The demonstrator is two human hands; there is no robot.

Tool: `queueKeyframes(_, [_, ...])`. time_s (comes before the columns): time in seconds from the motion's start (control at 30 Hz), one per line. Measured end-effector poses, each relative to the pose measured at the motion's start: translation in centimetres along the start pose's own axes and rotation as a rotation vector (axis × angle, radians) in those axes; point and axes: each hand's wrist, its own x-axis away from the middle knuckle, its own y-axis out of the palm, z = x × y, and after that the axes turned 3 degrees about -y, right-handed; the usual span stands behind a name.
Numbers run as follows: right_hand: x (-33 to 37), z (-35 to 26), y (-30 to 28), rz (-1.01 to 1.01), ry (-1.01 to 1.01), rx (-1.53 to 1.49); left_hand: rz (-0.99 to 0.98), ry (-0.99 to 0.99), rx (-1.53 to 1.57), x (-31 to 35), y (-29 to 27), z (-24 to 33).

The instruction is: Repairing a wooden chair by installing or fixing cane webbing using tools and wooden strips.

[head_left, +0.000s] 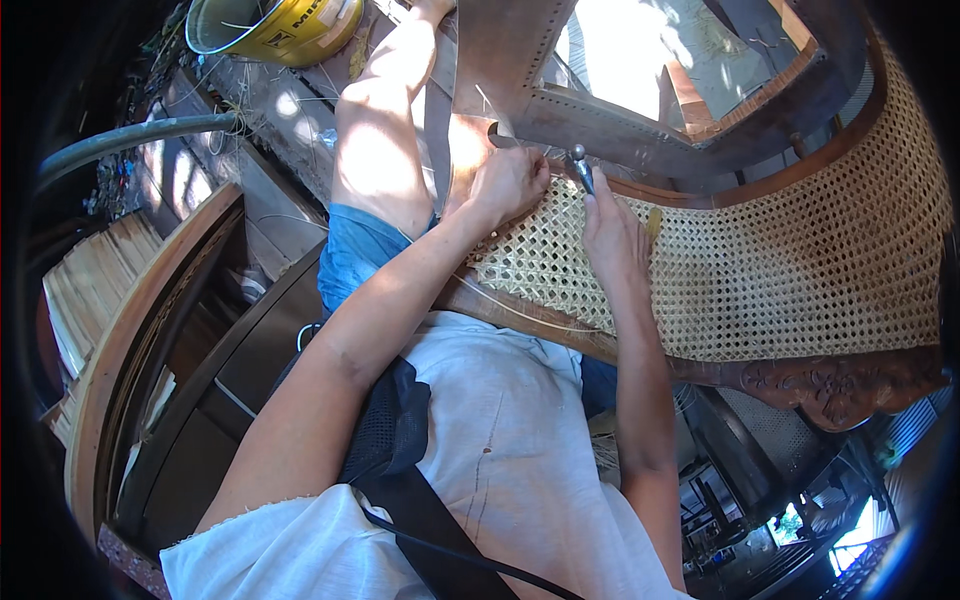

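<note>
A woven cane panel fills the curved wooden backrest of a chair lying across my lap. My left hand is closed at the panel's left end, beside the wooden frame; whatever its fingers pinch is too small or hidden to name. In my right hand is a small hammer with a rounded, shiny metal head, held over the cane just right of my left hand. A yellowish end of its handle shows behind that hand. Loose cane strands trail from the panel's near left edge.
The chair's open seat frame, lined with small holes, stands beyond the panel. Carved wood edges the panel's near right. A yellow bucket sits at the far left, above a curved hose. Curved wooden pieces lean at left.
</note>
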Motion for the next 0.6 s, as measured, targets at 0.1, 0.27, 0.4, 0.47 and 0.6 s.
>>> queueKeyframes(0.1, [0.4, -0.9, -0.5, -0.020, 0.036, -0.115, 0.017, 0.009, 0.016, -0.1, 0.2, -0.4])
queueKeyframes(0.27, [-0.7, -0.5, 0.6, -0.044, 0.065, -0.067, 0.012, 0.018, -0.004, -0.2, 0.4, -0.6])
queueKeyframes(0.4, [0.1, -1.3, -0.6, 0.191, -0.025, -0.179, 0.027, 0.046, 0.021, -0.3, 0.4, -0.7])
queueKeyframes(0.47, [0.6, -1.7, -0.7, 0.088, 0.115, -0.219, 0.024, 0.051, 0.019, -0.3, 0.4, -0.5])
queueKeyframes(0.6, [-0.6, -1.4, -0.5, -0.125, 0.098, -0.027, 0.003, 0.045, 0.018, -0.2, 0.5, -0.7])
